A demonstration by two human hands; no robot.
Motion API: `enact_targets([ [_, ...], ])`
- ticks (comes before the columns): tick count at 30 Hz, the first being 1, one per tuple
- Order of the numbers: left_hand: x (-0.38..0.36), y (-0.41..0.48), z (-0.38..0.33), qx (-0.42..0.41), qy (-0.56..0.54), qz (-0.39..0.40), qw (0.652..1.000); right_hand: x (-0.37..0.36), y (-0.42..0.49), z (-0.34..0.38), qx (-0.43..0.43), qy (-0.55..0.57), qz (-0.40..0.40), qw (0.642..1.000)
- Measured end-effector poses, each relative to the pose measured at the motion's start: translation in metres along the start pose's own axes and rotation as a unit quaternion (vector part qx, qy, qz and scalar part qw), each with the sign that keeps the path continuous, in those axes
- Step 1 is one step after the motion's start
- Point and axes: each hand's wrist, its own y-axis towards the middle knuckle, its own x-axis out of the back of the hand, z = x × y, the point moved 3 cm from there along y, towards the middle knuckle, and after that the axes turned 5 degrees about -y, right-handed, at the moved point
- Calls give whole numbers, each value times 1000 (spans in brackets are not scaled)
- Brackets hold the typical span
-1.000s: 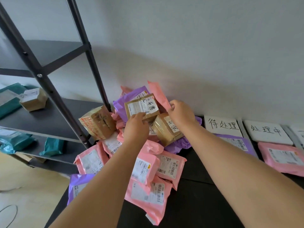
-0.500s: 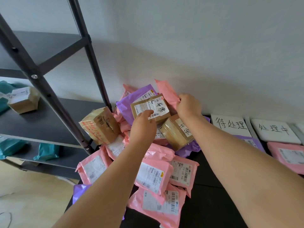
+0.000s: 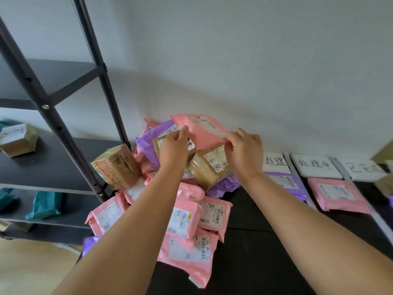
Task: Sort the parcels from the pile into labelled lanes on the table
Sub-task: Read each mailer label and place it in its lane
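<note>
Head view — A: you're holding the pink mailer (image 3: 204, 133) with both hands, over the far top of the pile (image 3: 182, 222), close to the wall.
B: Confirming. Your left hand (image 3: 173, 145) is pinching its left edge, thumb and fingers clamped on the film. Your right hand (image 3: 244, 150) is gripping the near right corner, fingers curled onto it.
A: Mailer is tilting, label side facing you. It's hanging just above the flat brown box (image 3: 157, 150) and the labelled box (image 3: 209, 167). Touching them or not, can't tell.
B: Pile is lying at the left end of the black table (image 3: 255, 252): mostly pink bags, some purple. A taped box (image 3: 117, 167) is leaning at its left, beside the rack (image 3: 53, 118).
A: Lanes are running off to your right. White cards (image 3: 314, 166) are lying along the wall. A purple bag (image 3: 285, 182) is lying on the near side of the first card, a pink bag (image 3: 338, 194) on the near side of the second.
B: Teal bags (image 3: 44, 204) are sitting on the rack's lower shelf, well apart from the pile.
</note>
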Motion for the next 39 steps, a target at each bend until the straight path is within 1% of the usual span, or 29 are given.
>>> enact_targets([
  [3,-1,-30,-8,33,-49,-8,998,38,-27,-1,45,-10,-32,998],
  [5,-4,-52,-7,47,-82,-18,995,61,-44,-6,66,-17,-37,997],
  [8,-17,-90,-1,77,-113,-48,989,93,-75,-19,87,-16,-38,995],
  [10,-29,-114,5,76,-134,-49,987,113,-96,-28,83,-2,-36,996],
  [13,-40,-155,9,72,-146,-65,985,139,-129,-41,26,36,8,999],
  [16,-41,-192,13,46,-139,-84,986,161,-158,-50,-66,99,105,987],
  [17,-40,-204,13,36,-141,-87,986,169,-166,-54,-96,131,113,980],
  [19,-40,-228,11,23,-137,-86,987,187,-175,-62,-147,180,101,967],
  [23,-39,-263,9,10,-126,-61,990,221,-179,-71,-224,217,92,946],
  [26,-36,-279,4,-3,-129,-34,991,240,-175,-72,-236,211,106,943],
  [28,-34,-285,-2,-14,-131,-11,991,247,-172,-69,-248,226,111,935],
  [31,-28,-289,-11,-24,-136,16,990,252,-167,-58,-268,250,98,925],
  [35,-12,-289,-16,-42,-138,18,989,250,-162,-43,-279,240,74,927],
  [39,6,-287,-17,-45,-121,24,991,249,-162,-31,-288,264,62,918],
])
